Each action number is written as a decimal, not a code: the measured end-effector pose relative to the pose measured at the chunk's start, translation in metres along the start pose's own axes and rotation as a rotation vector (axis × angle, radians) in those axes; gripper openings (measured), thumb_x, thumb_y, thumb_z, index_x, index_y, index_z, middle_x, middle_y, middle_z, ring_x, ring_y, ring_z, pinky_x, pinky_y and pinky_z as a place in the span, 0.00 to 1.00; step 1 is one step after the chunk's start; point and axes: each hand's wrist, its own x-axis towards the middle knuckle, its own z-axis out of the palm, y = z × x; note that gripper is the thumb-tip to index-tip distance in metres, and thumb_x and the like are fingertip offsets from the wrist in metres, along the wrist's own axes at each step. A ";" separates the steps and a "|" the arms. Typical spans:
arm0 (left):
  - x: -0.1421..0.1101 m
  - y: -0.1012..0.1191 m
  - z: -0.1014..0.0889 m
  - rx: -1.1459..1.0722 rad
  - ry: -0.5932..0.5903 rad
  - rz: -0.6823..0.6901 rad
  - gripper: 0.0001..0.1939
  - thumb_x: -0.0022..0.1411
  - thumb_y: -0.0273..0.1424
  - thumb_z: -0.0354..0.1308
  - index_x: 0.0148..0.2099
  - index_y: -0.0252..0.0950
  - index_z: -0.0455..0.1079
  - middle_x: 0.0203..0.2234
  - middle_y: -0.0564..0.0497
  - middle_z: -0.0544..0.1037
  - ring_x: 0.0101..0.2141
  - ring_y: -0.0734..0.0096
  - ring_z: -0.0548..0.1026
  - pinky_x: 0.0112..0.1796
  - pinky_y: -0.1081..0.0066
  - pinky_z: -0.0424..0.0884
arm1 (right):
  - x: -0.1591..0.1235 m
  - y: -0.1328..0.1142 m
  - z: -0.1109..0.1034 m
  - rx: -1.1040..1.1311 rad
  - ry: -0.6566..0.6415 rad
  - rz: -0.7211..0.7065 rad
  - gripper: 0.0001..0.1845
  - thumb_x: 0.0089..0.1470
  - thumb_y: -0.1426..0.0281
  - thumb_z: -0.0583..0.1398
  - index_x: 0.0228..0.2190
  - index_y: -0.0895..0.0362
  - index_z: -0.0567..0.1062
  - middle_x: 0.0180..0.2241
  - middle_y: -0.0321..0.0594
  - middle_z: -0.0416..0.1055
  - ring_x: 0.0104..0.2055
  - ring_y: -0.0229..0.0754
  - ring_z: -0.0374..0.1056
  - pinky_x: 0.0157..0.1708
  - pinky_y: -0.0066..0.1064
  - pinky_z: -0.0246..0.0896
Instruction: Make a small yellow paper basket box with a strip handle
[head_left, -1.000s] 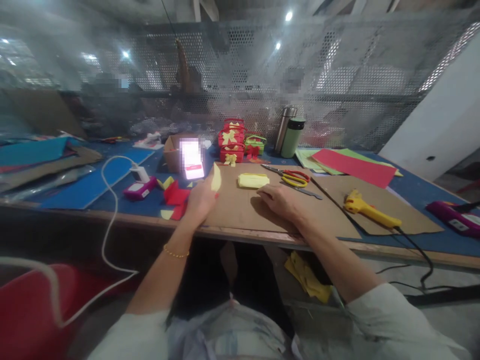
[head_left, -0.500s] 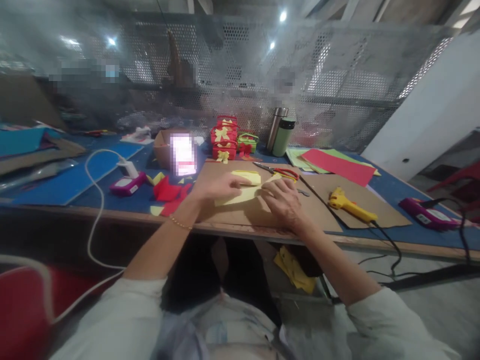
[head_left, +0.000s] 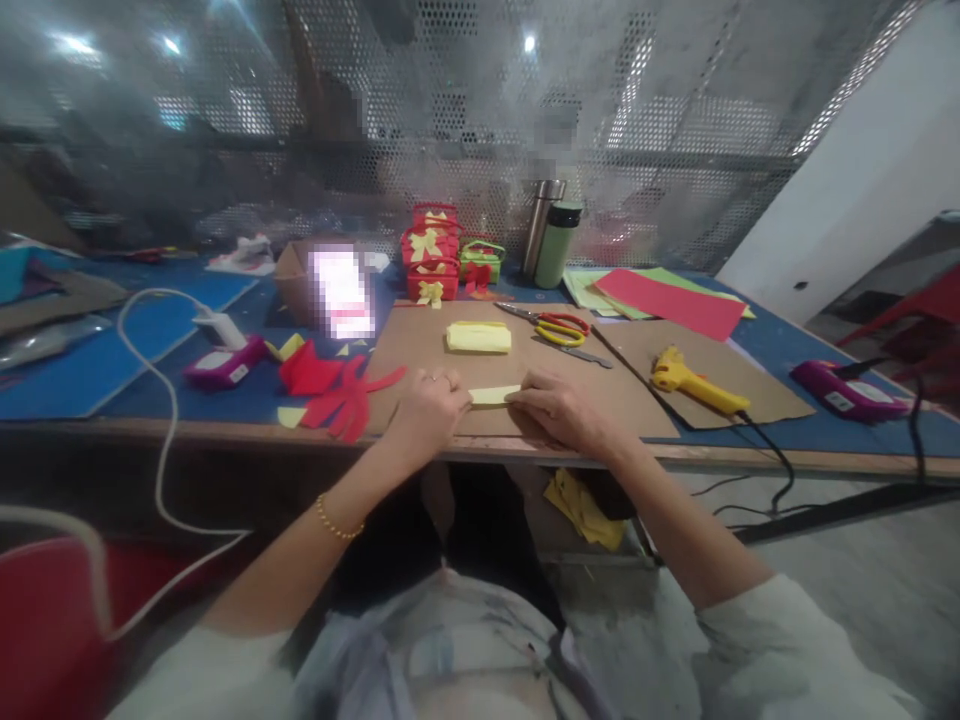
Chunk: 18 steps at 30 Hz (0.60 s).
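Note:
Near the table's front edge I hold a narrow pale-yellow paper strip [head_left: 493, 396] level above the brown cardboard [head_left: 420, 345]. My left hand [head_left: 435, 408] pinches its left end, and my right hand [head_left: 553, 404] grips the right end with bent fingers. Just behind the strip lies a small yellow paper box [head_left: 478, 338], touched by neither hand. Scissors [head_left: 561, 328] with red and yellow handles rest to the right of the box. A grey blade-like tool [head_left: 585, 355] lies beside them.
A yellow glue gun [head_left: 694, 388] with a black cord lies on the right-hand cardboard. Red paper pieces [head_left: 341, 390] and a lit phone [head_left: 341, 290] are to the left. Small red boxes [head_left: 431, 250], a green bottle [head_left: 557, 246] and red paper [head_left: 667, 302] stand or lie behind.
Both hands have come nearer to the front edge and now hold a narrow strip between them. The yellow box, earlier beside my left fingers, now lies free behind the hands. The view has tilted slightly downward.

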 end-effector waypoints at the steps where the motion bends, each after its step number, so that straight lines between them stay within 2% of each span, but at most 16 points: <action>1: -0.002 -0.001 0.004 -0.009 0.026 0.009 0.14 0.75 0.29 0.53 0.39 0.34 0.79 0.37 0.44 0.77 0.40 0.60 0.71 0.42 0.61 0.61 | -0.002 0.000 0.001 0.046 0.004 0.008 0.20 0.73 0.67 0.52 0.40 0.55 0.83 0.34 0.44 0.72 0.36 0.43 0.66 0.36 0.34 0.61; 5: -0.012 -0.005 0.013 -0.122 0.104 -0.014 0.15 0.75 0.30 0.52 0.43 0.34 0.80 0.36 0.44 0.78 0.40 0.61 0.72 0.42 0.62 0.63 | -0.011 0.002 0.003 0.160 0.059 0.091 0.17 0.71 0.65 0.55 0.38 0.54 0.84 0.34 0.44 0.73 0.38 0.45 0.69 0.39 0.36 0.64; 8: -0.018 -0.006 0.012 -0.225 0.105 -0.085 0.12 0.74 0.30 0.55 0.45 0.35 0.81 0.38 0.45 0.78 0.41 0.61 0.73 0.43 0.61 0.63 | -0.014 0.004 -0.002 0.215 0.065 0.201 0.15 0.69 0.64 0.59 0.34 0.54 0.83 0.34 0.44 0.74 0.38 0.45 0.71 0.40 0.36 0.65; 14: -0.015 -0.002 0.000 -0.387 0.018 -0.279 0.11 0.72 0.31 0.56 0.41 0.37 0.81 0.38 0.47 0.79 0.43 0.60 0.73 0.49 0.58 0.64 | -0.008 0.006 -0.019 0.289 -0.059 0.387 0.13 0.66 0.63 0.60 0.33 0.56 0.81 0.33 0.42 0.76 0.36 0.43 0.71 0.39 0.34 0.64; 18: -0.009 0.000 -0.005 -0.394 -0.030 -0.359 0.12 0.72 0.33 0.54 0.39 0.38 0.78 0.38 0.47 0.80 0.43 0.59 0.73 0.50 0.57 0.63 | 0.002 0.011 -0.025 0.246 -0.188 0.440 0.14 0.65 0.62 0.60 0.33 0.56 0.81 0.32 0.40 0.77 0.34 0.42 0.69 0.36 0.32 0.62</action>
